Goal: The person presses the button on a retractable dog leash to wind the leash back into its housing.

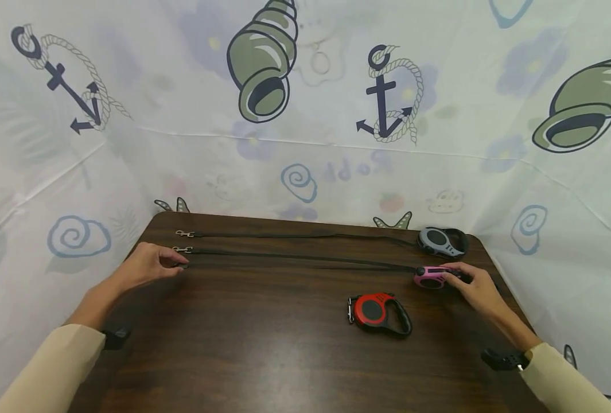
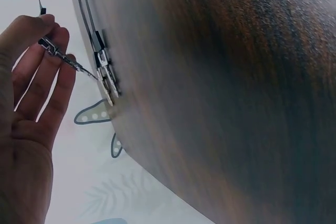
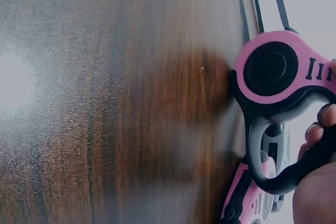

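Observation:
My left hand (image 1: 147, 265) pinches the clip end of a thin black leash cord; in the left wrist view the metal clip (image 2: 65, 59) hangs across the fingers. My right hand (image 1: 474, 287) grips the black handle of a pink retractable leash (image 3: 310, 56), held up over the table's edge in the right wrist view. Below it lie a second pink leash (image 3: 239, 182) and a grey retractable leash (image 1: 434, 242). Two drawn-out cords run left across the table to metal clips (image 2: 107, 74) lying side by side near my left fingertips.
A red retractable leash (image 1: 372, 310) with a black handle lies on the dark wooden table (image 1: 264, 344), nearer to me, its clip against its casing. Pale patterned cloth (image 1: 331, 183) hangs behind the table and along both sides.

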{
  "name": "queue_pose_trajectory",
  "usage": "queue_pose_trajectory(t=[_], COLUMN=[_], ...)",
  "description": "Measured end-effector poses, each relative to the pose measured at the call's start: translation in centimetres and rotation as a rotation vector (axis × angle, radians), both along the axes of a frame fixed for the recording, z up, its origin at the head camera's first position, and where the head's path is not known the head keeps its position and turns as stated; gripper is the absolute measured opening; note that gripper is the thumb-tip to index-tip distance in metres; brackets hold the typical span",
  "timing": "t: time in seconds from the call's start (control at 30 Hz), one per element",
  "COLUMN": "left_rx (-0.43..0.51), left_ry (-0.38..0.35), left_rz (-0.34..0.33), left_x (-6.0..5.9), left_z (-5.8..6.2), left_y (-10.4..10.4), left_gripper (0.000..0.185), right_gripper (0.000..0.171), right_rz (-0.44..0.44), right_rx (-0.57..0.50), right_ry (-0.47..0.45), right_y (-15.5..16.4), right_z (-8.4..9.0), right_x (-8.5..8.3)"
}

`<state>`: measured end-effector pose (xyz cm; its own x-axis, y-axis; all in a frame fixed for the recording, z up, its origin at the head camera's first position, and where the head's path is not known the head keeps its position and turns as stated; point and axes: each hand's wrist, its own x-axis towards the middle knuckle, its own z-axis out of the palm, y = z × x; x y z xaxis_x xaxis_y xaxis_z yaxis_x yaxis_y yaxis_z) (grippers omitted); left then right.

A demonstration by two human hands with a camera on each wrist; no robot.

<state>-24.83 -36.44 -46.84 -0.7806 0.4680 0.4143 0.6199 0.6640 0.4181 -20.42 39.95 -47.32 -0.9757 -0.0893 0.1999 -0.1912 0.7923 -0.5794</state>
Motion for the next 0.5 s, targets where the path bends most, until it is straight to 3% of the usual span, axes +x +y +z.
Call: queue_pose_trajectory(t=[0.17, 0.37, 0.5], left_rx=[-0.021, -0.011, 0.035], left_ry=[0.027, -0.045, -0.075], left_rz=[-0.004, 0.043, 0.030], left_x=[0.0, 0.1, 0.0], left_z=[-0.1, 0.5, 0.8], left_y=[-0.1, 0.0, 0.1], left_gripper=[0.024, 0.022, 0.022], right_gripper=[0.041, 0.047, 0.046], right_rz=[0.017, 0.012, 0.022], right_rx=[-0.045, -0.130, -0.162], right_ry=[-0.066, -0.176, -0.196], right_y=[0.3, 1.0, 1.7], right_z=[0.5, 1.4, 1.7], right_x=[-0.1, -0.1, 0.0])
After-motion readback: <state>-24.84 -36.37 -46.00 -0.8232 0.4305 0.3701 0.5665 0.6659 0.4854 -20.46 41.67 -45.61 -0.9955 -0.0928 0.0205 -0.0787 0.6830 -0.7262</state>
